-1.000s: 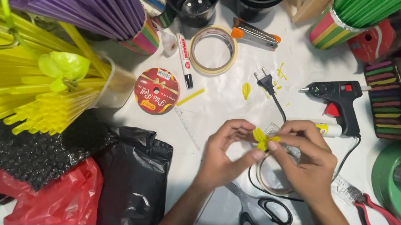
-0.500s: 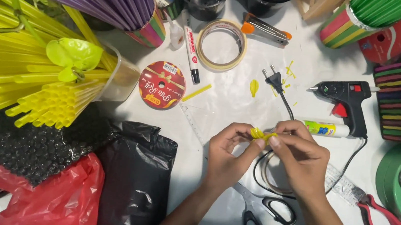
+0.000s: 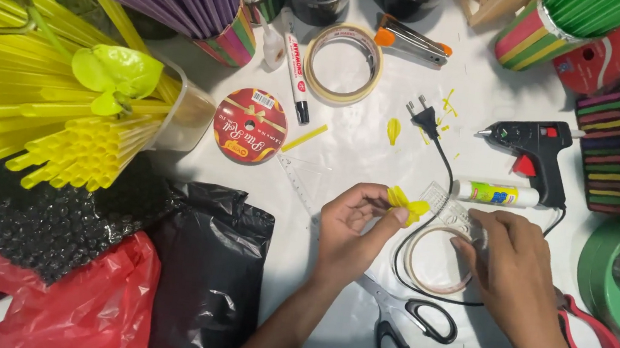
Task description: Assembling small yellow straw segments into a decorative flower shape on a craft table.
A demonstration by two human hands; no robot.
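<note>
Your hands have come apart since the earlier frames: both were pinched together on the small yellow petal piece [image 3: 406, 203], and now only your left hand [image 3: 353, 237] has it, while your right hand [image 3: 514, 263] has dropped away toward 3 o'clock of it. The left thumb and forefinger are clenched on the piece at its near end, the other fingers curled loosely under (the grip point itself is partly hidden by the fingertip). The piece sits just above the white table [image 3: 359, 148], near the centre of the view, its long axis running roughly from 9 to 3 o'clock with the free petal tips pointing to 3 o'clock, toward the right hand. Your right hand lies palm down with fingers relaxed and slightly spread, fingertips resting on the clear tape roll [image 3: 436, 260], not gripping it. The black cord [image 3: 430, 211] runs between the two hands. At 1 o'clock of the piece lie a glue stick [image 3: 496, 193] and the black glue gun [image 3: 534, 149]; scissors [image 3: 406, 321] lie at 6 o'clock.
</note>
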